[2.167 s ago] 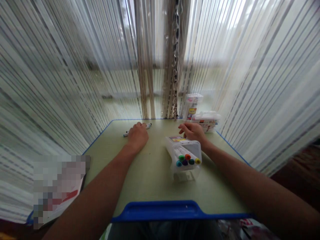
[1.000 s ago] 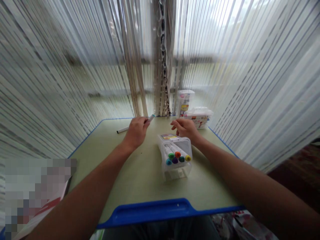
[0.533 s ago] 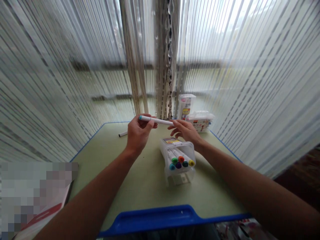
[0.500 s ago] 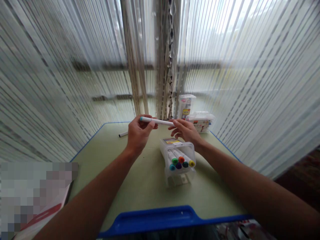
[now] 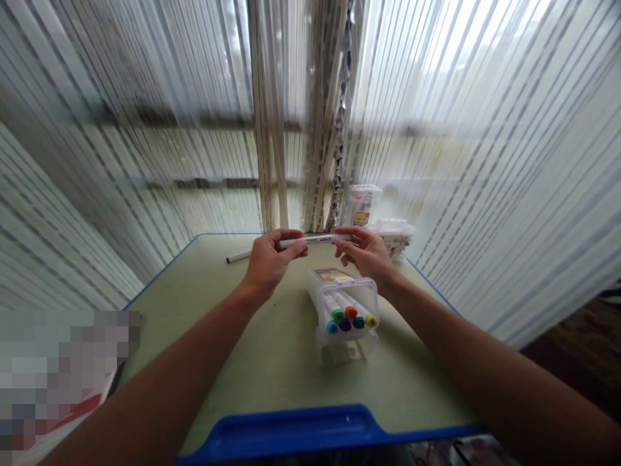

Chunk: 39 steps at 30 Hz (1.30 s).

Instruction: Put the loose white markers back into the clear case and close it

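Marker (image 5: 317, 240) held crosswise by both hands near the surface's (image 5: 272, 362) far edge.
Its long axis runs left to right, right end slightly higher in view; the left hand's (image 5: 272, 259) grip pinches one end, the right hand's (image 5: 369, 254) the other. Nearer, the box (image 5: 365, 291) opens toward the person; surface stretches from it to the left arm (image 5: 204, 356).

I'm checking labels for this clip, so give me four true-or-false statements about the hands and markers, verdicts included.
1. The left hand and right hand hold one white marker. True.
2. The translucent case lies on the table, open end toward the camera. True.
3. Every marker is in the case or in hand. False: another marker lies on the table.
4. The case holds only two markers. False: six coloured ends show.
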### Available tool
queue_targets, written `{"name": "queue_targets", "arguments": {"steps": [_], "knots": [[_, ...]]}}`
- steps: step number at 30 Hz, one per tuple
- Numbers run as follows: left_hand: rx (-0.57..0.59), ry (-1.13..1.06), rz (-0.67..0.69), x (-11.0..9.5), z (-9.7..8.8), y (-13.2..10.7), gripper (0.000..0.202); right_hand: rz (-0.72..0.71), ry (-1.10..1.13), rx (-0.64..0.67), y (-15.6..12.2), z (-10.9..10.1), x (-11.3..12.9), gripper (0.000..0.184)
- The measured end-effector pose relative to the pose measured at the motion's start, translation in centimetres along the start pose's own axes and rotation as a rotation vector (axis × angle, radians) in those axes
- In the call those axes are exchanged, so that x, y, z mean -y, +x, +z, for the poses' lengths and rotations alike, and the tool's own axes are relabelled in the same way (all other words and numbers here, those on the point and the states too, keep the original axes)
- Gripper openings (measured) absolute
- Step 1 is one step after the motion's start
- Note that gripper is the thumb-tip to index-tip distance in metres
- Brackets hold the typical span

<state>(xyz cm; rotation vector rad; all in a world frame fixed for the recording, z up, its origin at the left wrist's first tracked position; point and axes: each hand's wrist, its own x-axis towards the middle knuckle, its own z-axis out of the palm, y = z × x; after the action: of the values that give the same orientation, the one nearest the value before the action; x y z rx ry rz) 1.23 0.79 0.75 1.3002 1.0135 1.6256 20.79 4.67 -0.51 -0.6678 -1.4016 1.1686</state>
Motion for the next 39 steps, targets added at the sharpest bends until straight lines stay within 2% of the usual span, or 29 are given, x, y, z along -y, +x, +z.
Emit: {"name": "queue_targets", "arguments": {"steps": [4, 10, 15, 21, 26, 29, 34, 36, 39], "knots": [[0.005, 0.032, 0.003, 0.2, -0.1, 0.0, 0.031, 0.01, -0.02, -0.012, 0.0, 0.1, 0.0, 0.042], [0.014, -0.216, -0.031, 0.1, 0.0, 0.2, 0.026, 0.01, 0.02, -0.022, -0.1, 0.1, 0.4, 0.037], [0.006, -0.268, -0.069, 0.0, 0.1, 0.4, 0.015, 0.049, 0.048, -0.046, -0.1, 0.1, 0.7, 0.034], [0.049, -0.117, -0.086, 0.5, 0.1, 0.3, 0.019, 0.062, 0.094, -0.116, 0.0, -0.2, 0.8, 0.035], [0.107, 0.083, -0.002, 0.5, 0.0, -0.1, 0.025, 0.055, 0.126, -0.131, 0.1, -0.3, 1.1, 0.035], [0.167, 0.185, 0.06, 0.4, 0.1, -0.4, 0.026, 0.071, 0.131, -0.071, 0.0, -0.1, 0.8, 0.03], [0.26, 0.202, 0.116, 0.5, 0.7, -0.9, 0.025, 0.045, 0.069, 0.079, -0.1, 0.3, -0.3, 0.029], [0.236, 0.241, 0.131, 0.5, 0.7, -0.9, 0.026, -0.021, 0.051, 0.09, 0.0, 0.3, -0.4, 0.027], [0.14, 0.294, 0.158, 0.3, 0.5, -0.7, 0.027, -0.138, -0.022, 0.007, 0.1, 0.2, 0.3, 0.031]]}}
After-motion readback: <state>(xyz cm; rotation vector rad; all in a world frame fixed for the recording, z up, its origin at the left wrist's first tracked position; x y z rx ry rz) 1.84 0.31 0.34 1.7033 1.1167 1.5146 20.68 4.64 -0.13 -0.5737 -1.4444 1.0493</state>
